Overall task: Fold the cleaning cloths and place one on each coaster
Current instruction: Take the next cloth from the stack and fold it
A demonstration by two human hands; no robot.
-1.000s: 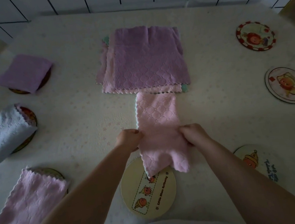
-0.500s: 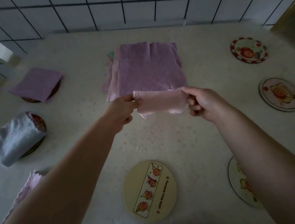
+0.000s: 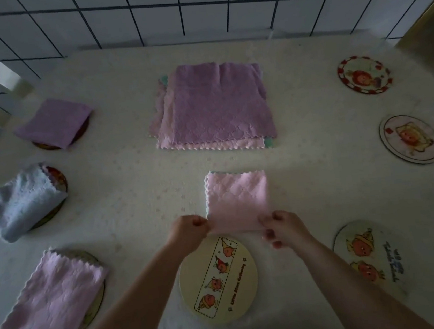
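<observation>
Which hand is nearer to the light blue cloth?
Left. The left hand pinches the pink cloth, right of the light blue cloth. The right hand is farther right.

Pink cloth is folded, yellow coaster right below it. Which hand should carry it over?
Either, slightly left. Both the left hand and right hand pinch the folded pink cloth's near corners, but the left sits more squarely above the bare yellow coaster.

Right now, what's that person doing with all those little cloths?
They're folding cloths and putting one on each coaster. Both hands, left hand and right hand, pinch the near edge of a folded pink cloth lying on the table, just beyond a bare yellow coaster. Three coasters on the left already have cloths. A stack of unfolded cloths waits in the middle.
</observation>
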